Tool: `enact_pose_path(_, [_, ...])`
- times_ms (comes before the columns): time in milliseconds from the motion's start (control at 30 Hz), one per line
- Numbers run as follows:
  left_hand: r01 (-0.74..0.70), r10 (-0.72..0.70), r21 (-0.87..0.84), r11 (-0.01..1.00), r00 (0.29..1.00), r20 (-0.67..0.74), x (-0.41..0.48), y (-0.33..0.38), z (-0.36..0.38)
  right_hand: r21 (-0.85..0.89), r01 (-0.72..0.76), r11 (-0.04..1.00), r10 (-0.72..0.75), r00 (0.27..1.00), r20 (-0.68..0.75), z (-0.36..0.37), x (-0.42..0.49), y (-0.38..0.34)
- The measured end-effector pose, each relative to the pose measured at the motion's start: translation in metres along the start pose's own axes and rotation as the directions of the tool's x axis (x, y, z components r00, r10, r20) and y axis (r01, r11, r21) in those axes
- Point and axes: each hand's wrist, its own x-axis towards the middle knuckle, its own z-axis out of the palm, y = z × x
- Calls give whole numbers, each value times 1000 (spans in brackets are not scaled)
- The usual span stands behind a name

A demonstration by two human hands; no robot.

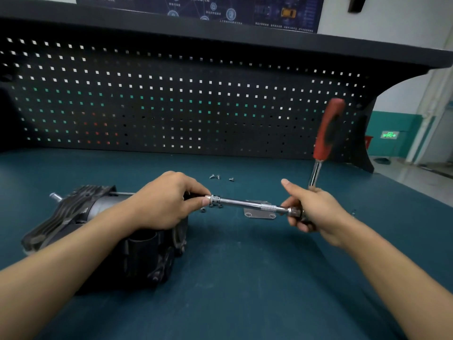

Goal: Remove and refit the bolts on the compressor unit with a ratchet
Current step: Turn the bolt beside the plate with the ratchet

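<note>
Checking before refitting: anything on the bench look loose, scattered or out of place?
Yes. Three bolts lie loose on the bench mat beyond the extension bar, small dark fasteners under it. Nothing contains them; they could roll away.

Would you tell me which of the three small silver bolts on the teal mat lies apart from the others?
The rightmost small silver bolt: it lies alone, while the other two bolts sit close together to its left.
</note>
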Motion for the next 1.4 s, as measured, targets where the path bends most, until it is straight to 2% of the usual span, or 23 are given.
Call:
enact_pose_path(167, [-6,6,-17,1000,1000,-18,-1,-1,0,59,-273,960,259,951,171,-3,0,-4])
enact_pose_path(267, [-3,2,-21,1000,1000,-25,-1,-1,1,134,-348,928,307,916,258,-6,-1,-6])
enact_pose_path(433, [5,-5,-15,1000,999,-36,0,0,1,201,-362,910,306,916,261,-4,1,-2])
enact_pose_path(533, [13,-14,-35,999,999,-31,-1,-1,1,154,-196,969,174,974,145,-3,3,0])
enact_pose_path(633, [29,-29,-25,999,1000,5,-1,-2,1,63,95,993,-97,995,22,-1,4,3])
enact_pose_path(700, [41,-41,4,999,998,44,0,-2,0,10,266,964,-266,964,-22,-3,4,3])
enact_pose_path(833, [53,-55,26,998,995,89,0,-1,-2,-120,507,854,-513,857,-35,-7,1,1])
enact_pose_path(933, [47,-46,-2,999,996,81,0,0,-1,-125,600,790,-607,794,-30,-6,1,3])
enact_pose_path(1033, [38,-37,-21,999,998,53,1,0,0,-201,610,767,-631,774,-58,-5,5,4])
enact_pose_path(1100, [34,-33,-29,999,999,39,1,-1,0,-252,595,763,-622,782,-41,-7,5,4])
enact_pose_path(1200, [37,-37,-30,999,999,21,1,-1,1,-180,526,831,-540,841,-33,-6,5,4])
enact_pose_path(1333, [19,-19,-16,1000,1000,14,1,-2,1,-125,275,953,-272,962,42,-4,2,4])
enact_pose_path(1400, [8,-8,-22,1000,1000,9,1,-3,1,-97,120,988,-114,992,60,-3,0,2])
